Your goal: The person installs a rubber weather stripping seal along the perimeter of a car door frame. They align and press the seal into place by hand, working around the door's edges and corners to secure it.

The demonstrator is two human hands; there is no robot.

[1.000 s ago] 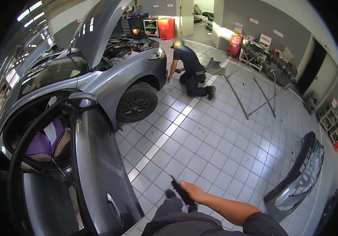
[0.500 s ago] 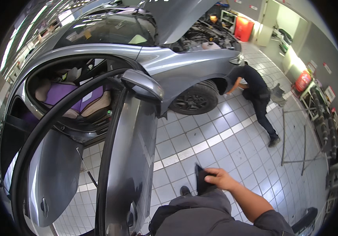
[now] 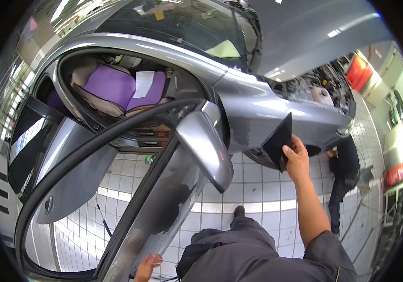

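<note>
My right hand (image 3: 297, 157) pinches the lower edge of a thin, flat black panel (image 3: 276, 143), its pointed corner up. It is held out in front of the silver-grey car's front fender (image 3: 257, 103), hiding part of the front wheel. At the lower edge my left hand (image 3: 149, 267) is beside the outer face of the open front door (image 3: 164, 225), its fingers loosely stretched. Whether it touches the door I cannot tell. The door's side mirror (image 3: 207, 145) juts out between me and the fender.
The hood (image 3: 314, 28) stands raised over the engine bay (image 3: 321, 91). A person in dark clothes (image 3: 344, 174) crouches by the front bumper. Another open door (image 3: 70, 164) is at the left. Inside, a purple-covered seat (image 3: 110, 87) carries a white paper sheet (image 3: 142, 83).
My right hand has raised the black panel up toward the fender. My left hand has come into view by the door. The view has shifted closer to the car.
</note>
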